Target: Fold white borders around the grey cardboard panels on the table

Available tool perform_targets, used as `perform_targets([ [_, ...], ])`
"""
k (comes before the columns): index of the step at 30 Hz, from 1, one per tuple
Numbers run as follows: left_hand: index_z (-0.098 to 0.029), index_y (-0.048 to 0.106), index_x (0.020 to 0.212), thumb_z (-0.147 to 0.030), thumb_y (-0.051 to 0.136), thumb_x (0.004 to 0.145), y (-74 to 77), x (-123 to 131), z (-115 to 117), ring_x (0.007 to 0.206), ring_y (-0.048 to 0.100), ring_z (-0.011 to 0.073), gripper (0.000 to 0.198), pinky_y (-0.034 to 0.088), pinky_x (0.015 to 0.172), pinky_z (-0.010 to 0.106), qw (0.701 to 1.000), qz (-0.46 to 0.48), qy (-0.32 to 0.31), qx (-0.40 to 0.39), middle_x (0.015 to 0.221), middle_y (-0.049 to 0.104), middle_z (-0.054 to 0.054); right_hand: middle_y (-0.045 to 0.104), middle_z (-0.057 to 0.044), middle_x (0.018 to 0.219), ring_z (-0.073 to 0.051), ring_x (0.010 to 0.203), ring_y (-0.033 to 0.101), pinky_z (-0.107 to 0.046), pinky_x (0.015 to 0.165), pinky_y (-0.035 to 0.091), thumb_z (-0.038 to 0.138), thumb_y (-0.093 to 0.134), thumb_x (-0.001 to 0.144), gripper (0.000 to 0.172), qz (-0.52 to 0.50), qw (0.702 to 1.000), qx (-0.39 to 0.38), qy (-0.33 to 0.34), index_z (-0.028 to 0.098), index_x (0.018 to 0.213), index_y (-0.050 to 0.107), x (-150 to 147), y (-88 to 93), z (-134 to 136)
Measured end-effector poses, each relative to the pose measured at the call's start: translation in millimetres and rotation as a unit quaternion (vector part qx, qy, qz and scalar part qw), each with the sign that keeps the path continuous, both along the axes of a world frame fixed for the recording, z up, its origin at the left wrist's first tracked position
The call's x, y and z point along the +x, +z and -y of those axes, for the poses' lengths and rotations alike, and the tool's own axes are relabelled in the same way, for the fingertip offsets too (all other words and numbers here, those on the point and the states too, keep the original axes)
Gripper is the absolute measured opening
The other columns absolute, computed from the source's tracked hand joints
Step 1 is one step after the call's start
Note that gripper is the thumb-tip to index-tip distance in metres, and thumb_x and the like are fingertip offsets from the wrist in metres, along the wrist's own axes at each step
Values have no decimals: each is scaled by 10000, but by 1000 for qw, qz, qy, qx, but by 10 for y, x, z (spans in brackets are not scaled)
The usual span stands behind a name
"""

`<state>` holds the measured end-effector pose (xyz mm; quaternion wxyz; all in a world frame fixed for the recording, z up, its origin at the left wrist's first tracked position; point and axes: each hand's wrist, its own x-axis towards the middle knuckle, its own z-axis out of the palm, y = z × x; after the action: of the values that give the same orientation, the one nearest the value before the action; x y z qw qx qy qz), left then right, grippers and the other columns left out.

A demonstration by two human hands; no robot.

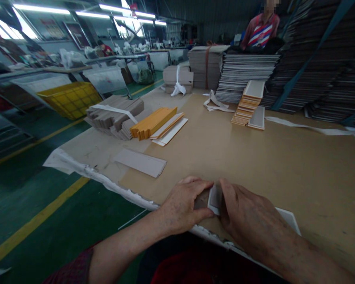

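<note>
- Both forearms come in from the bottom edge of the frame, with a bit of red clothing below them.
- left hand [185, 207] sits bottom centre, curled round the left end of a card [214, 199] – fingers over the top, thumb tucked underneath, so it's properly clenched on it.
- right hand [248, 221] is just to the right of it, fingers bent down over the same card and gripping it too. Fingertips of the two hands nearly meet.
- That card lies right at the near edge of the table [254, 157], bottom centre. It's white with a grey part on the left, and a white corner pokes out from behind the right wrist.
- torn paper [85, 171] hangs ragged along the table's near-left edge.
- Left of centre there's a flat grey sheet [140, 161], lying on its own, well apart from the hands.
- Further back, an orange stack [152, 123] with white strips [170, 130] just beside it, and a cardboard bundle [115, 114] tied with a white strap touching its left side.
- yellow crate [69, 98] on the floor, upper left – plus a yellow line [35, 221] across the green floor, lower left.
- Upper centre-right: a tray stack [248, 104] leaning against tall dark sheets [245, 75].
- Another person [262, 29] in a red striped top stands behind those, top right.
</note>
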<state>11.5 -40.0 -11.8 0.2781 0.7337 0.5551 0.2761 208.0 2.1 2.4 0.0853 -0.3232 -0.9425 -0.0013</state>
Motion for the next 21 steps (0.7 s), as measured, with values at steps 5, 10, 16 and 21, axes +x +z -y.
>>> perform_targets([
  [5, -175, 610, 1269, -303, 831, 734, 45, 16, 4, 1138, 568, 270, 593, 455, 1010, 444, 1000, 6, 3, -5, 1184, 666, 105, 697, -234, 963, -291, 796, 700, -403, 673, 602, 123, 484, 764, 592, -32, 999, 28, 0, -51, 1325, 418, 74, -76, -28],
  [10, -141, 624, 1258, -264, 847, 689, 45, 36, 8, 1126, 575, 273, 623, 458, 1010, 427, 1000, 7, 26, -14, 1196, 647, 121, 696, -238, 978, -288, 831, 702, -402, 718, 603, 142, 445, 795, 574, -54, 999, 5, 0, -57, 1332, 418, 87, -69, -45],
  [16, -151, 604, 1279, -293, 831, 709, 18, 35, 21, 1132, 557, 265, 630, 455, 1008, 416, 1000, -4, 15, 0, 1194, 646, 105, 703, -222, 959, -277, 789, 705, -392, 687, 602, 164, 413, 816, 553, -71, 997, -21, -13, -48, 1326, 438, 83, -45, -71],
  [21, -161, 596, 1283, -300, 822, 719, 40, 46, 15, 1147, 536, 269, 623, 456, 1004, 414, 1000, 2, 8, 8, 1180, 669, 90, 696, -220, 985, -269, 813, 702, -381, 706, 597, 161, 411, 807, 560, -91, 995, -29, -17, -31, 1333, 429, 101, -61, -56],
])
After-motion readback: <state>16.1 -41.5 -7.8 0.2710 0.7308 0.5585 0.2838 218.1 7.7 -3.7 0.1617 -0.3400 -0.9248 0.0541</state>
